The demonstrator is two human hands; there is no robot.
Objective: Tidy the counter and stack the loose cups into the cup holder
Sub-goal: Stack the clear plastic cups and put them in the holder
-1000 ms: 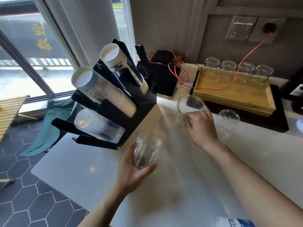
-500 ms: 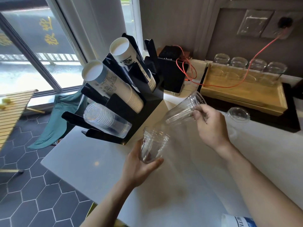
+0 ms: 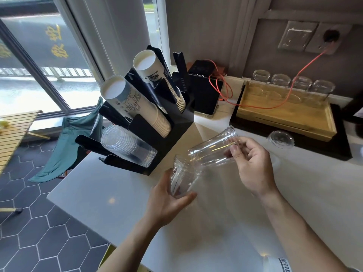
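My left hand (image 3: 169, 201) grips a clear plastic cup (image 3: 181, 177) from below, its mouth tilted up and to the right. My right hand (image 3: 252, 163) holds a second clear cup (image 3: 213, 149) lying sideways above the first, its base end near the first cup's mouth and its rim pointing up toward the wall. The black cup holder (image 3: 172, 130) stands on the white counter (image 3: 117, 193) to the left, with two stacks of paper cups (image 3: 135, 107) and a stack of clear cups (image 3: 127, 146) in its slots. Another clear cup (image 3: 280, 140) sits upside down on the counter to the right.
A wooden tray (image 3: 284, 112) with several upturned glasses stands at the back right on a black mat. A black device (image 3: 204, 91) with a red cable sits behind the holder. A white bottle (image 3: 277, 264) is at the bottom edge. The counter's edge drops to a tiled floor on the left.
My right hand lifted a clear cup off the counter, tipped it on its side and brought it down toward the cup in my left hand. The left hand stayed almost still.
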